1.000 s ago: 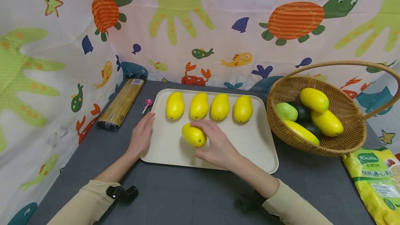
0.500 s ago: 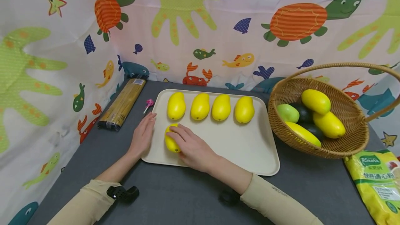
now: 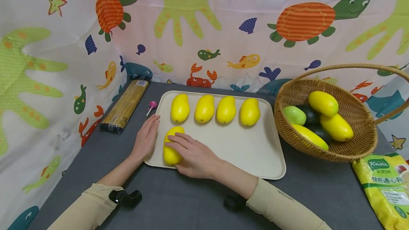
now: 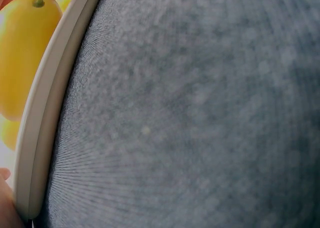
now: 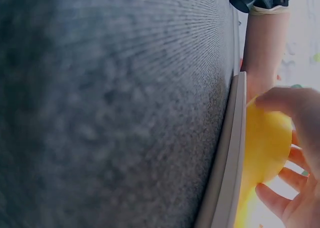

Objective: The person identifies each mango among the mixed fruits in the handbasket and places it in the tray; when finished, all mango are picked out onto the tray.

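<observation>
On the left front part of the cream tray (image 3: 236, 144) lies a yellow mango (image 3: 172, 152), its long side running front to back. My right hand (image 3: 196, 159) holds it from the right, fingers over its top and thumb at the near end. The right wrist view shows the thumb and fingers around the same mango (image 5: 267, 143). My left hand (image 3: 146, 139) rests with straight fingers along the tray's left rim. Behind the held fruit several more mangoes stand in a row, from the leftmost mango (image 3: 180, 108) to the rightmost mango (image 3: 250, 112).
A wicker basket (image 3: 361, 127) with yellow, green and dark fruit stands right of the tray. In front of it lies a yellow-green Knorr bag (image 3: 385, 184). A pack of long dry noodles (image 3: 125, 107) and a pink lollipop (image 3: 152, 105) lie at the left. A printed cloth (image 3: 204, 27) hangs behind.
My right hand has carried the mango left and toward me, from mid-tray down onto the left front corner, turning it lengthwise. The left hand stays at the rim.
</observation>
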`<state>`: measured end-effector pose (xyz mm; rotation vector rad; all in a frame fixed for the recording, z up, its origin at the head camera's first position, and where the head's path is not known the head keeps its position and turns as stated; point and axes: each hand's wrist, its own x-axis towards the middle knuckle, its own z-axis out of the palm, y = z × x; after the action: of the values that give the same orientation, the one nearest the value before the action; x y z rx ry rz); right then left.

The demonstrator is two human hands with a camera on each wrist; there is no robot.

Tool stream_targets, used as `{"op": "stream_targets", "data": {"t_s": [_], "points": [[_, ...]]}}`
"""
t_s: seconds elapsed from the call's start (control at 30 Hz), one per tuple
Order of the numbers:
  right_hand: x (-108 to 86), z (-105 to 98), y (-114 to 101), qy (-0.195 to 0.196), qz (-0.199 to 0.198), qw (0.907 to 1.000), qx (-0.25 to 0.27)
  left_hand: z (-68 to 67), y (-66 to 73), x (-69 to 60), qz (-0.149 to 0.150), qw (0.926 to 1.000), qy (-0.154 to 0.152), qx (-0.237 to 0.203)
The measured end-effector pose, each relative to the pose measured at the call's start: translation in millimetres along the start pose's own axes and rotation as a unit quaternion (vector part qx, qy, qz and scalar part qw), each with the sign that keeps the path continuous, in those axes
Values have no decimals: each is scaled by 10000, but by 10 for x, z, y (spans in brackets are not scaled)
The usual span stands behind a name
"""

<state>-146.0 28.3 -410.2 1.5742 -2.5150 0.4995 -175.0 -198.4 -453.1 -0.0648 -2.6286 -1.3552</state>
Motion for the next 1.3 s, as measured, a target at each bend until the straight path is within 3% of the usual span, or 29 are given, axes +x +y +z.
{"op": "stream_targets", "data": {"t_s": [0.23,1.07,1.3], "points": [[-22,23,26,207,164,9982,541,-5,8,0,-4,10000,-39,21],[-4,16,20,387,483,9949,798,-2,22,-1,-56,10000,-71,23],[-54,-40,29,478,881,9864,1299,-8,17,-4,7,10000,-72,51]]}}
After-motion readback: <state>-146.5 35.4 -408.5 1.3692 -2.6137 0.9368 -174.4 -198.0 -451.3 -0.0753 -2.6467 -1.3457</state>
